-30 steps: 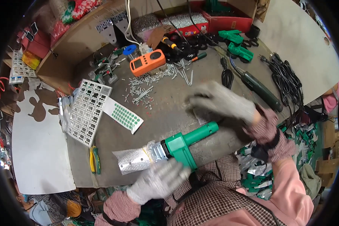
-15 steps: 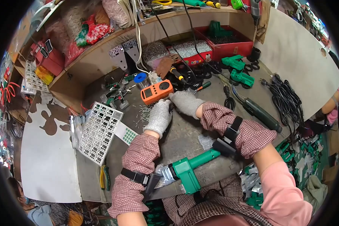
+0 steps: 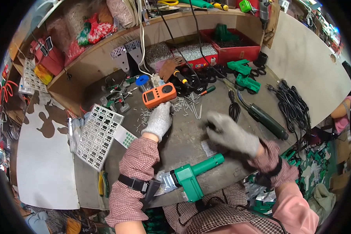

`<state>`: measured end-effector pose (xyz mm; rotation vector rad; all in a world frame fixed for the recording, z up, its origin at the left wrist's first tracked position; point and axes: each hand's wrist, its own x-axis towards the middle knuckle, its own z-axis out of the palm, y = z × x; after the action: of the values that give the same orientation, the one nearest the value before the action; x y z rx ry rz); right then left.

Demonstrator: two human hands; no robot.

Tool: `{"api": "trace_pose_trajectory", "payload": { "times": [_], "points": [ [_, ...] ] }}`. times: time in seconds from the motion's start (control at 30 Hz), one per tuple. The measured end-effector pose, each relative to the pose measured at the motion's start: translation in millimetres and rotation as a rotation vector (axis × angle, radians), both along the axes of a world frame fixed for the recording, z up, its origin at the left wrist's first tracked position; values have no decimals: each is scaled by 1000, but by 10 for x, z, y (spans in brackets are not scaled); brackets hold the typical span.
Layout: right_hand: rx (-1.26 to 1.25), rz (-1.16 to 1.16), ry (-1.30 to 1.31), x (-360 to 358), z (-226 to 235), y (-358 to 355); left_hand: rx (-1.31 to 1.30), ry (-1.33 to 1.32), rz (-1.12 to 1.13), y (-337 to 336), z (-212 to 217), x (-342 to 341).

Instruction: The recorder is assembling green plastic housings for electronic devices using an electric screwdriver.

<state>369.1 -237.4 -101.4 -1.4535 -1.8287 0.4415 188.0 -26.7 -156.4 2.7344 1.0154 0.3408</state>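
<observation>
My left hand (image 3: 159, 121), in a grey knit glove, is at the lower edge of an orange handheld meter (image 3: 159, 96) with a small screen and a round socket. Its fingers look curled closed, and what they hold, if anything, is hidden. Loose metal pins (image 3: 191, 104) lie scattered beside the meter. My right hand (image 3: 234, 134), gloved too, is over the bench to the right, its fingers bent and smeared by motion. Below it lies a green tool housing with a tubular handle (image 3: 191, 177), close to the bench's front edge.
To the left are a white gridded parts tray (image 3: 100, 137) and pliers (image 3: 103, 183). A dark green cylindrical tool (image 3: 267, 121) and bundled black cords (image 3: 294, 103) lie right. Red bins (image 3: 238, 52) of small parts stand at the back, near green housings (image 3: 245, 80).
My right hand has moved away from the meter, to the right and nearer to me, uncovering the pins. My left hand has stayed beside the meter. The view has shifted slightly.
</observation>
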Motion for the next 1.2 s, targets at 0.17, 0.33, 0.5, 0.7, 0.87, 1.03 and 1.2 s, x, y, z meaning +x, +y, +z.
{"api": "trace_pose_trajectory", "payload": {
  "times": [0.17, 0.33, 0.5, 0.7, 0.87, 1.03, 1.2],
  "points": [
    [-60, 75, 72, -123, -223, -803, -56, 56, 7, 15, 83, 65],
    [-43, -63, 161, -276, -364, -959, 145, 16, -51, -39, -25, -56],
    [-17, -101, 35, -260, -452, -994, 8, 74, -12, -62, 49, -14],
    [48, -43, -32, -250, -588, -987, 129, 86, -10, -91, 19, -91],
    [110, 50, -119, -197, -644, -965, 92, -228, 13, -100, -111, -137],
    [152, -37, -42, -175, -757, -996, -884, -388, -258, -1122, 249, 43],
    [218, -64, -38, -141, -742, -955, -584, -240, -492, -1470, 347, -1]
  ]
}}
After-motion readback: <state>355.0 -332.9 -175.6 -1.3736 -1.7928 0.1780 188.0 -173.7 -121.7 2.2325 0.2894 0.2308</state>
